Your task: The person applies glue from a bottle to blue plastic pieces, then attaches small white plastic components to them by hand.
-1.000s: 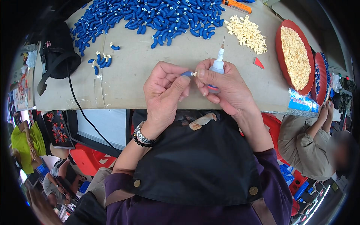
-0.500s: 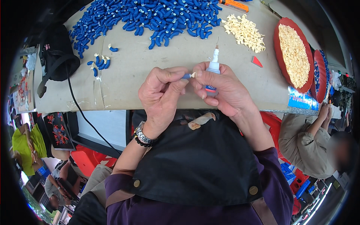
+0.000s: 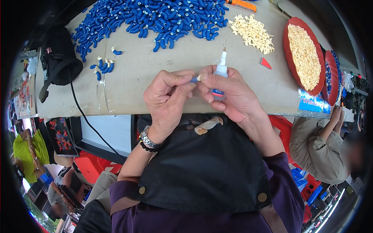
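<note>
My left hand point(image 3: 166, 92) pinches a small blue curved tube point(image 3: 194, 79) between thumb and fingers, its end pointing right. Against that end sits a tiny cream piece point(image 3: 199, 78), pressed by the thumb and fingertip of my right hand point(image 3: 237, 92). The same right hand also grips a glue bottle point(image 3: 222, 69), clear with a white neck and a thin needle tip pointing up and away from me. Its lower part shows between the fingers. To the left lie several blue tubes with cream ends point(image 3: 103, 66), plus a single one point(image 3: 116, 51) just beyond.
A big heap of blue tubes point(image 3: 167, 19) covers the far table. Right of it are a cream pile point(image 3: 252, 33), an orange tube point(image 3: 243, 5), a red triangle point(image 3: 266, 63) and a red dish point(image 3: 288, 50) of cream pieces. A black bag point(image 3: 58, 58) with a cable stands left.
Both hands stay almost in place. The cream piece now sits closer against the blue tube's end, with less of it showing beside my right thumb.
</note>
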`<state>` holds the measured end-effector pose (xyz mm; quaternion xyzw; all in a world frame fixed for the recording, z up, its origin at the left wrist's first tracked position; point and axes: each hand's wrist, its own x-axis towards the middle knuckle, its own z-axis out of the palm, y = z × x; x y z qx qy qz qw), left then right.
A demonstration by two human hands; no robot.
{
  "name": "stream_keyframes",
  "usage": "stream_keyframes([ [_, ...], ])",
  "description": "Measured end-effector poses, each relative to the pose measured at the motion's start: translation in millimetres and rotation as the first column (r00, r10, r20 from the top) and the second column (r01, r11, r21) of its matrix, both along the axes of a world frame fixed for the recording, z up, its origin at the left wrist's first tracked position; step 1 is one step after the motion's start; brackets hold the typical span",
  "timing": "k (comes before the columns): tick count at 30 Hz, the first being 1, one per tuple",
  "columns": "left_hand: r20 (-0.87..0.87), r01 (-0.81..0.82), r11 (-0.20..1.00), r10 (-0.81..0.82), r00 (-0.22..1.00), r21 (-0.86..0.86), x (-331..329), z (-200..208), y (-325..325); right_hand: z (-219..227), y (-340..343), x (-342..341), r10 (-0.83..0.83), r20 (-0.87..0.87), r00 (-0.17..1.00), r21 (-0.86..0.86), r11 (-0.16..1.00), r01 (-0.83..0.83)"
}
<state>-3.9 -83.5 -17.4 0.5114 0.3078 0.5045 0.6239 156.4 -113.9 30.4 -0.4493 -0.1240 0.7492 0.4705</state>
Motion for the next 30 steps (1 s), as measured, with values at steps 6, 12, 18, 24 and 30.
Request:
stream_keyframes([
  [6,-0.036,-0.03,0.996,0.033,0.999,0.084,1,-2,0,-1,-1,-2,-0.023,-0.009,1.0,0.001,1.0,0.023],
  [12,-0.11,-0.065,0.973,0.091,0.99,0.22,2,-7,1,-4,-2,-5,-0.05,-0.035,0.998,0.009,0.999,0.05],
  [18,-0.107,-0.021,1.0,0.022,0.994,0.006,5,17,1,0,-1,-2,-0.046,0.009,0.999,0.05,0.998,0.046],
  [24,-0.05,0.197,0.978,-0.2,0.978,-0.06,-6,5,12,4,-2,6,-0.055,0.387,0.92,0.202,0.979,-0.027],
  [30,0.06,0.236,0.964,-0.23,0.971,-0.125,-3,7,11,-3,-5,0,-0.18,0.668,0.722,0.368,0.923,-0.11],
])
